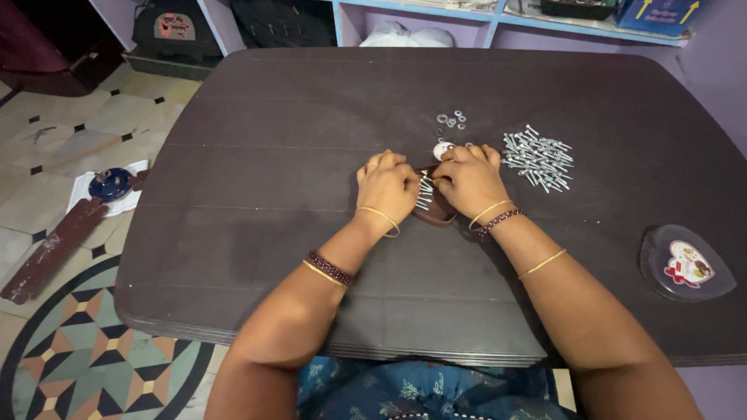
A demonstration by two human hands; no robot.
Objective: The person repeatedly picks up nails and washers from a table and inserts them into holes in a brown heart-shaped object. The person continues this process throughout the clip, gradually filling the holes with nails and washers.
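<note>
The fingertips of both hands are pinching together over a small dark brown piece bristling with short silver screws, the left hand steadying its near-left side while the right hand is working from the right. A pile of loose screws and a few washers are lying just beyond on the dark table, within easy reach, and a heart-shaped lid is sitting well apart at the near right.

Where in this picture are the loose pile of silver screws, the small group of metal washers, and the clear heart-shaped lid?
Loose pile of silver screws (538, 159), head view, middle of the heap.
Small group of metal washers (452, 120), head view, centre of the cluster.
Clear heart-shaped lid (686, 264), head view, on its flat top.
</note>
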